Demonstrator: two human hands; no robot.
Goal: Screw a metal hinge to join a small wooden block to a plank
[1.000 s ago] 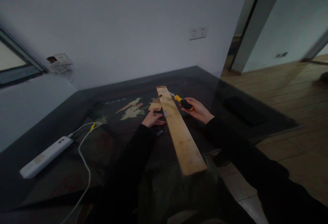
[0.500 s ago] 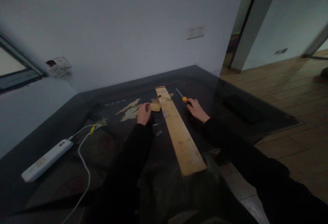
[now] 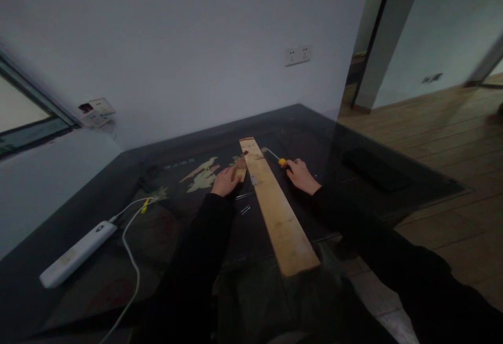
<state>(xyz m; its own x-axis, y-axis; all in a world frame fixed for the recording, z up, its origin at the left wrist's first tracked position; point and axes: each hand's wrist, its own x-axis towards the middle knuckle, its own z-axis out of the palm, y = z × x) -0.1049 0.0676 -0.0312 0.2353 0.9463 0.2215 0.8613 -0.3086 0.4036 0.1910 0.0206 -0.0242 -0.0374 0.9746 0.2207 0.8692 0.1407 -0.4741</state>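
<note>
Two hands down on the dark table [image 3: 98, 260] right now, one on each side of the long wooden plank [image 3: 275, 207] that runs away from me. My left hand [image 3: 226, 180] is curled over a small wood block [image 3: 240, 172] butted against the plank's left edge, probably to pin it there. My right hand [image 3: 301, 175] is closed around the screwdriver [image 3: 280, 161], whose handle lies low on the table with the shaft pointing away, parked rather than driving. A couple of loose screws [image 3: 245, 209] sit just left of the plank, within easy reach. White power strip [image 3: 78, 254] is way off to the left.
</note>
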